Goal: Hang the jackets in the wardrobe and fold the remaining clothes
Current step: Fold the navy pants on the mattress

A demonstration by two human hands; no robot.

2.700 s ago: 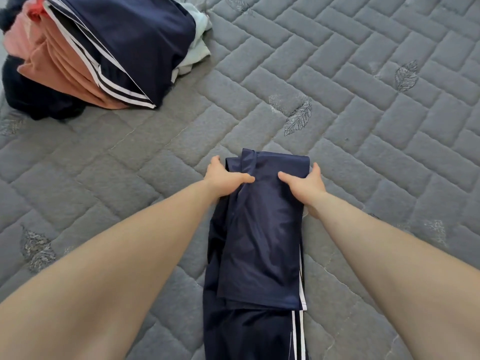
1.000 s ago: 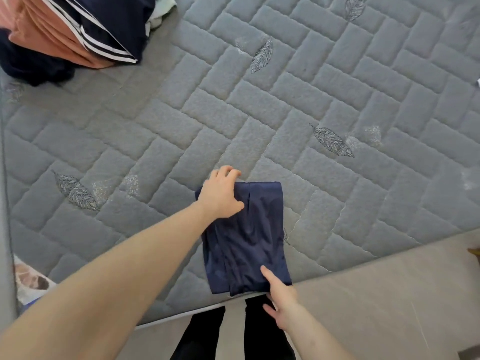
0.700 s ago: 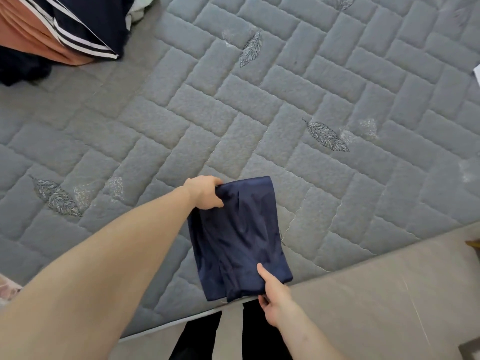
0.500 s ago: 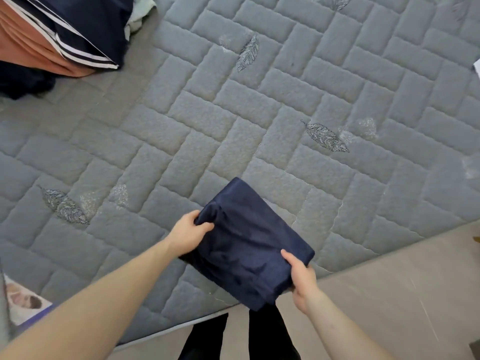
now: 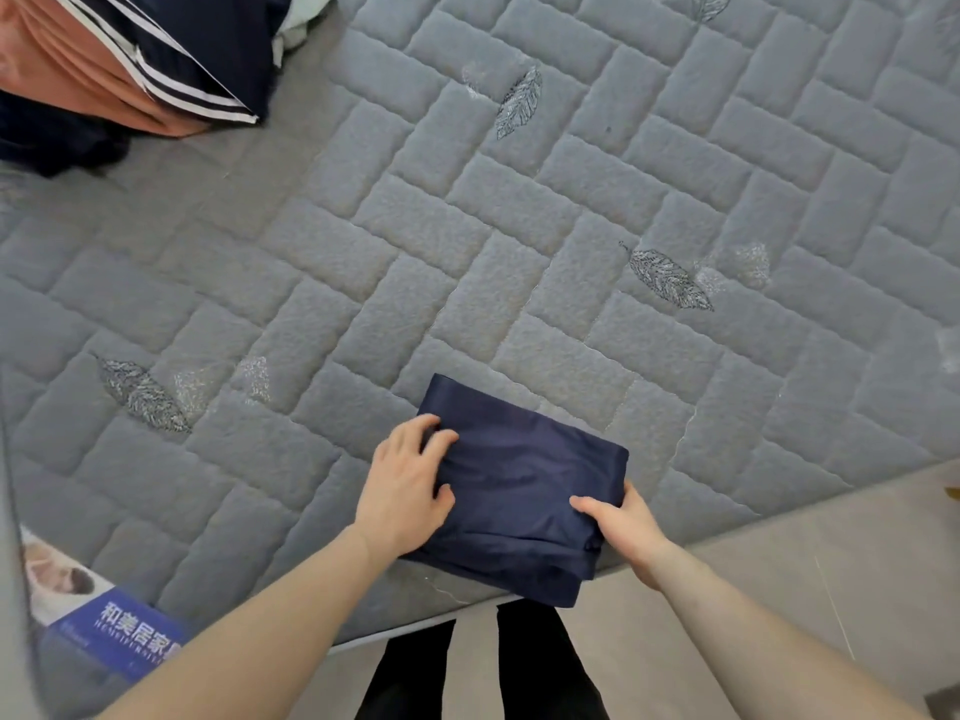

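Note:
A navy garment [image 5: 519, 485], folded into a small rectangle, lies at the near edge of the grey quilted mattress [image 5: 467, 226], one corner hanging over the edge. My left hand [image 5: 405, 485] rests on its left side with fingers spread over the cloth. My right hand [image 5: 618, 522] grips the garment's right near corner, thumb on top and fingers underneath. A pile of unfolded clothes [image 5: 130, 59], orange, dark navy and navy with white stripes, sits at the far left of the mattress.
The mattress edge runs diagonally from lower left to right, with grey floor [image 5: 779, 589] beyond it. A blue printed label [image 5: 114, 631] is on the mattress's near left corner. My dark trouser legs [image 5: 483, 667] stand at the edge.
The long navy garment was folded into a small rectangle, lifted and turned at the mattress edge. It now lies flatter, my left hand laid on top instead of pinching its corner.

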